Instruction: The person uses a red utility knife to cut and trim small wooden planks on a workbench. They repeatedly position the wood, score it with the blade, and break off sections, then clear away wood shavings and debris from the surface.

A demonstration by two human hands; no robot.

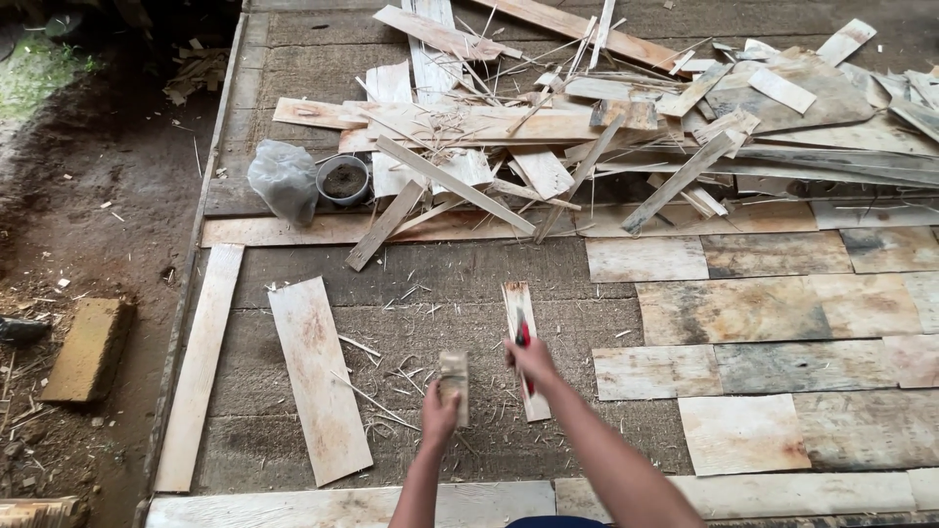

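My left hand grips a small, short piece of wood veneer, held upright above the plank floor. My right hand is closed around a red-handled tool, whose tip I cannot make out. It hovers over a narrow veneer strip lying on the floor just in front of me. Both forearms reach in from the bottom edge.
A large heap of veneer scraps and sticks fills the far side. A clear plastic bag and a small bowl of dark material sit at its left. Long boards lie on the left, flat veneer sheets on the right. Bare dirt and a brick lie beyond the left edge.
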